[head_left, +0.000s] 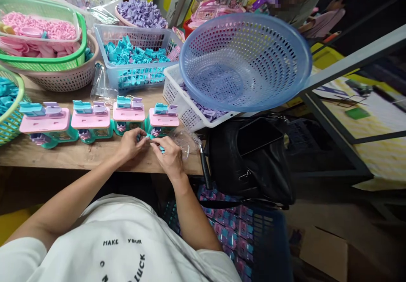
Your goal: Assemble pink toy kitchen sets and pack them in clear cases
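Note:
My left hand and my right hand meet over the front of the wooden table, fingertips pinched close together. A small teal plastic piece shows under the fingers of my right hand. Bluish bits show at my left fingertips, too small to make out. Just beyond my hands stands a pink-topped toy with teal and purple parts on it. Several like it form a row to the left, among them one pink-and-teal toy right behind my left hand.
Clear plastic parts and a black-handled tool lie right of my hands. A black bag sits beyond. Behind are a blue basket of teal pieces and a large blue colander atop a white basket. Below is a crate of toys.

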{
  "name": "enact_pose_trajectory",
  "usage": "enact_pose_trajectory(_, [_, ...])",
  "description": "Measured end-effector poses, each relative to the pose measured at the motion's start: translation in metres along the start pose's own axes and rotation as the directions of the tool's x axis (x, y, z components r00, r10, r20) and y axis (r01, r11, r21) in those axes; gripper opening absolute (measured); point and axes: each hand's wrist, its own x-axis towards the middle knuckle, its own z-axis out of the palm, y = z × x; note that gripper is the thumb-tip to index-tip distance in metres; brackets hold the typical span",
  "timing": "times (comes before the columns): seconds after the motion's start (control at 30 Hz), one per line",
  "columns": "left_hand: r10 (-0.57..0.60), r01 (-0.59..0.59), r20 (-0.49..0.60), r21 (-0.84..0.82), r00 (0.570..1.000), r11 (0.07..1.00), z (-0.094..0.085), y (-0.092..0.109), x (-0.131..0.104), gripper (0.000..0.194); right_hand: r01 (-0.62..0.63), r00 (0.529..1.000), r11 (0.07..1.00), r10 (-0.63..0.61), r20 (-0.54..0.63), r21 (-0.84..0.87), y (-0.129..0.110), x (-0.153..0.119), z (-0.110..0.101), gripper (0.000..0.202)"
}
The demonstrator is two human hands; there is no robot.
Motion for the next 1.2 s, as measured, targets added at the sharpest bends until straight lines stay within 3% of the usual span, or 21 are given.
enact_pose_trajectory(0.07, [-0.152, 0.138, -0.018, -0.321, 0.988, 0.937, 0.004, 0.014, -0.004, 0.03, 0.005, 0.999, 0.999, -0.003, -0.051, 0.048, -0.005, 0.0, 0.001, 0.021])
enact_pose_trajectory(0.13, [-0.258, 0.238, 0.043, -0.552, 0.965, 0.799, 0.01, 0.032, -0.007, 0.043, -0.003, 0.991, 0.998, 0.012, -0.136, 0.069, -0.008, 0.002, 0.002, 0.024])
enact_pose_trajectory(0.27, [-0.299, 0.305, 0.145, -0.732, 0.943, 0.609, 0.026, 0.063, -0.002, 0.046, -0.086, 0.956, 0.994, 0.099, -0.275, 0.06, -0.007, 0.011, -0.005, 0.028])
enact_pose_trajectory(0.4, [-0.289, 0.302, 0.153, -0.745, 0.945, 0.594, 0.042, 0.078, 0.008, 0.032, -0.105, 0.939, 0.994, 0.106, -0.327, 0.021, 0.002, 0.022, -0.024, 0.029])
enact_pose_trajectory(0.6, [-0.32, 0.301, 0.09, -0.637, 0.943, 0.71, 0.055, 0.078, 0.022, 0.004, -0.031, 0.942, 0.999, 0.033, -0.335, 0.01, 0.034, 0.047, -0.043, 0.023])
enact_pose_trajectory(0.77, [-0.288, 0.296, 0.102, -0.543, 0.952, 0.786, 0.051, 0.074, 0.024, 0.017, 0.088, 0.959, 0.996, -0.093, -0.269, -0.028, 0.061, 0.071, -0.045, 0.013])
enact_pose_trajectory(0.93, [-0.327, 0.357, 0.165, -0.606, 0.931, 0.711, 0.037, 0.067, 0.015, 0.01, 0.175, 0.982, 0.975, -0.183, -0.048, -0.133, 0.064, 0.089, -0.055, 0.012])
enact_pose_trajectory(1.0, [-0.342, 0.392, 0.208, -0.638, 0.916, 0.663, 0.031, 0.064, 0.012, 0.011, 0.192, 0.981, 0.974, -0.194, -0.01, -0.121, 0.064, 0.092, -0.057, 0.013])
enact_pose_trajectory(1.2, [-0.386, 0.468, 0.285, -0.683, 0.877, 0.561, 0.024, 0.054, 0.009, 0.014, 0.202, 0.972, 0.979, -0.205, -0.117, -0.031, 0.071, 0.081, -0.045, 0.016])
